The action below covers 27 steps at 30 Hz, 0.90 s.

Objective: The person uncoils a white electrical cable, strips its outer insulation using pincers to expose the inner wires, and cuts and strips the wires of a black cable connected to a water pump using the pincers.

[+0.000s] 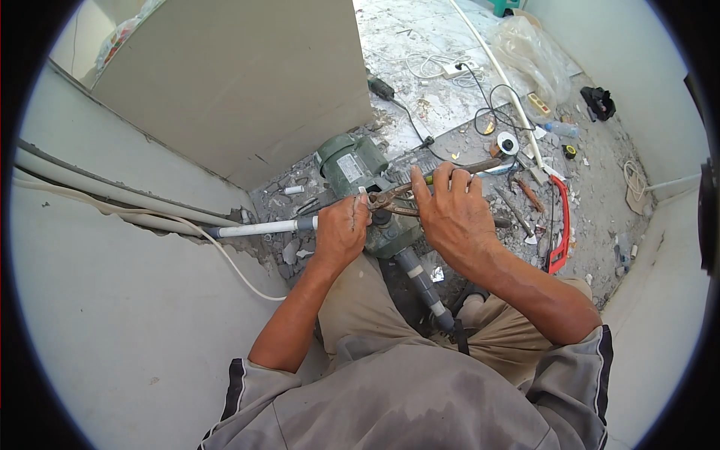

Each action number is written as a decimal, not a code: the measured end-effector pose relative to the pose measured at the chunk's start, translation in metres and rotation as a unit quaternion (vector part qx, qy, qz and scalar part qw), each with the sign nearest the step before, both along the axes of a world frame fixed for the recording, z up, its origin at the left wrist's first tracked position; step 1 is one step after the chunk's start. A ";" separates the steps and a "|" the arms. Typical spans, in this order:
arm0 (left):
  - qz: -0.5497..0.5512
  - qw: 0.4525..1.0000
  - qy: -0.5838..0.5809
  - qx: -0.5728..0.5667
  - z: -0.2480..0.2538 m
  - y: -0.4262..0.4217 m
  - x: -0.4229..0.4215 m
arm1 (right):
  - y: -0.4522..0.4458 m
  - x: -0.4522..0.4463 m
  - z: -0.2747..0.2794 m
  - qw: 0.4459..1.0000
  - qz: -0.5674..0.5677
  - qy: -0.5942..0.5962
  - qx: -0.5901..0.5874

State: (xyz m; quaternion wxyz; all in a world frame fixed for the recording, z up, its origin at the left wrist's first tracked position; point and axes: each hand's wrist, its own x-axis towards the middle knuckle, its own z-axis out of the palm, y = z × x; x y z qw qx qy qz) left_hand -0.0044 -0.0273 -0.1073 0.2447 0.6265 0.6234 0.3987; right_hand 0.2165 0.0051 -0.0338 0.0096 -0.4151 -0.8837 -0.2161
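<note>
A green water pump point(349, 161) sits on the rubble-strewn floor in front of me. Above its body, my right hand point(459, 217) is closed over the long handles of rusty pliers point(387, 200), whose jaws point left. My left hand point(343, 231) is a fist at those jaws, with a small white piece point(363, 193) poking out by the thumb; its kind is unclear. A white pipe point(262, 229) with a grey coupling runs from the left wall toward the pump, its end hidden behind my left hand. A grey pipe point(424, 281) leads from the pump toward me between my legs.
To the right lie a red hacksaw point(562, 225), a tape measure point(569, 151), a white round roll point(508, 143) and a long white pipe point(502, 71). Farther back are a corded power tool point(381, 88) and a power strip point(459, 69). A grey panel point(232, 82) stands at upper left.
</note>
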 end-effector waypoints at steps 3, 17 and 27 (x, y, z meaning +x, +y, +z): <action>-0.002 1.000 0.010 0.016 -0.003 0.000 0.000 | 0.004 -0.003 0.008 0.996 0.014 -0.055 -0.072; 0.009 0.997 0.014 0.074 -0.017 -0.006 0.000 | 0.006 0.015 -0.025 0.982 0.044 0.079 -0.166; 0.009 0.998 -0.032 0.056 -0.008 -0.014 -0.003 | -0.002 0.017 -0.059 0.911 0.009 0.196 -0.364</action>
